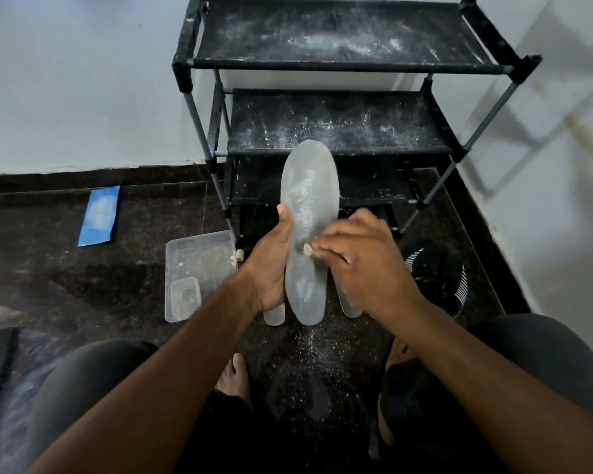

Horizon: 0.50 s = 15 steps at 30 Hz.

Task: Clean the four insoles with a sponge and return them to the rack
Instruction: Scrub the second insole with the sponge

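Observation:
My left hand (269,265) grips a grey insole (308,200) by its left edge and holds it upright in front of the black shoe rack (343,63). White powder speckles the insole. My right hand (360,261) presses a small pale sponge (307,249) against the insole's middle, fingers curled round it. Two more insoles lie on the floor beneath, one tip showing at the left (274,316) and one at the right (351,307), mostly hidden by my hands.
A clear plastic tray (199,254) with a small container (185,297) stands on the dark floor at the left. A blue sheet (98,215) lies further left. Black shoes (442,275) sit at the right by the wall. Powder dusts the rack shelves and the floor.

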Each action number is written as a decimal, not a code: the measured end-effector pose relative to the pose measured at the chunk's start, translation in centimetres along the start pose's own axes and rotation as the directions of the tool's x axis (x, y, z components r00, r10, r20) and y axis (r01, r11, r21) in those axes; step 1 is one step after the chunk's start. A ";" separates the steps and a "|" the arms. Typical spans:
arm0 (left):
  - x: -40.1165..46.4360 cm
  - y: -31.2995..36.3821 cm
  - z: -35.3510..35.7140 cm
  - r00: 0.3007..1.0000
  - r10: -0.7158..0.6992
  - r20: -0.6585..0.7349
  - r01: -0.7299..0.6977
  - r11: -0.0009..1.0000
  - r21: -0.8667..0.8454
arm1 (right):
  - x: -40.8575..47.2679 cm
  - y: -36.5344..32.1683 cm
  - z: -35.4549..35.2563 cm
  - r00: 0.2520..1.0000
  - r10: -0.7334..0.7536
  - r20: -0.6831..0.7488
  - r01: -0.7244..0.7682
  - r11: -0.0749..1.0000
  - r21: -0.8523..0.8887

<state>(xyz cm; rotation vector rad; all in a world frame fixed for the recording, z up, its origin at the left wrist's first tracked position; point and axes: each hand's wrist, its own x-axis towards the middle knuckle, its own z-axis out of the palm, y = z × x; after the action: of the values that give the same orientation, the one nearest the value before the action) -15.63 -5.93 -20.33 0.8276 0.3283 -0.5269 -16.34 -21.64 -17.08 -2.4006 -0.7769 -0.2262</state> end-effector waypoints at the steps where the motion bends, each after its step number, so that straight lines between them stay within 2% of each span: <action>1: 0.0 -0.3 0.2 1.000 -0.001 -0.001 0.001 1.000 0.017 | 0.2 -0.1 0.3 1.000 0.004 -0.008 -0.004 1.000 -0.019; 4: 0.1 -0.6 0.3 0.999 -0.042 -0.015 0.043 0.997 0.064 | -0.6 -1.2 1.5 0.990 -0.058 0.127 0.056 0.998 0.016; 6: -0.1 -0.1 0.1 0.999 -0.050 0.000 0.050 0.998 0.036 | -1.4 -1.4 1.1 0.975 -0.108 0.194 0.102 0.994 0.043; 7: -0.1 0.1 0.0 0.999 -0.044 0.011 0.044 0.999 0.013 | -1.6 -1.4 0.7 0.977 -0.111 0.183 0.106 0.994 0.039; 11: 0.1 0.0 0.2 0.999 -0.022 0.034 0.021 1.000 0.019 | -0.9 -0.4 -0.4 0.999 -0.047 -0.017 0.045 0.995 -0.091; 13: 0.3 -0.2 0.3 0.999 -0.029 0.042 0.028 0.999 0.031 | -0.9 -0.4 0.0 0.999 -0.044 0.022 0.046 0.991 -0.125; 15: 0.5 -0.2 0.0 0.998 -0.044 0.047 0.043 0.999 0.022 | -1.6 -0.9 0.7 0.992 -0.041 0.115 0.047 0.997 -0.052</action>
<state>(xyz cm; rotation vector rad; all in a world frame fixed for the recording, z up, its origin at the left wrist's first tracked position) -15.34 -6.14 -20.67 0.8284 0.2980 -0.5902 -18.21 -21.46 -17.71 -2.4674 -0.8873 -0.1302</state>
